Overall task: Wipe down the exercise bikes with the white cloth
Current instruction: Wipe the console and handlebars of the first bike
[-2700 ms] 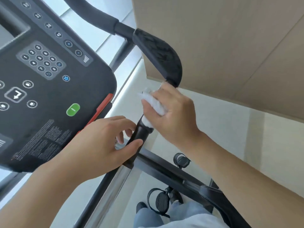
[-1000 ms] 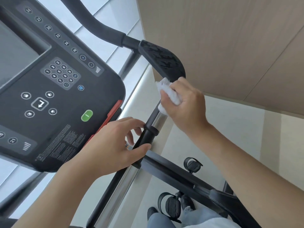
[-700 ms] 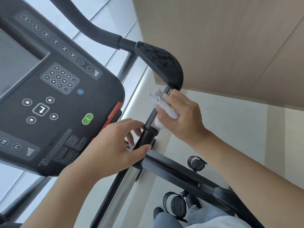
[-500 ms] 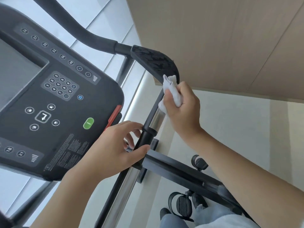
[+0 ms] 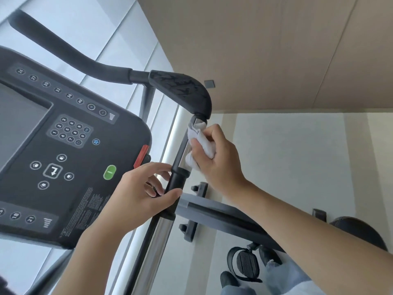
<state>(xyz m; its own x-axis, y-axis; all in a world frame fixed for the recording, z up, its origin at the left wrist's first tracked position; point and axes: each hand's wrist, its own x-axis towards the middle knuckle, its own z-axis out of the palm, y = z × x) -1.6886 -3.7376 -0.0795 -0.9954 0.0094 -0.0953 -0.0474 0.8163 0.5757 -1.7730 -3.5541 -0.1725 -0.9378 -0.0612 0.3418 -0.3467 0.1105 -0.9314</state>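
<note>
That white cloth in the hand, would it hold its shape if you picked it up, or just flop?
Probably flop: the white cloth is bunched and creased in the right hand. It looks light, and soft enough to mold against the metal bar.

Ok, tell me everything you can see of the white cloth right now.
The white cloth is a small bunched rag, soft and creased, looking like thin fabric or paper. The right hand grips it, fingers curled round its middle, so part is hidden. It is pressed against the shiny metal section of the handlebar post, just below the black elbow pad. One crumpled end sticks out above the fingers, another bulges below them.
</note>
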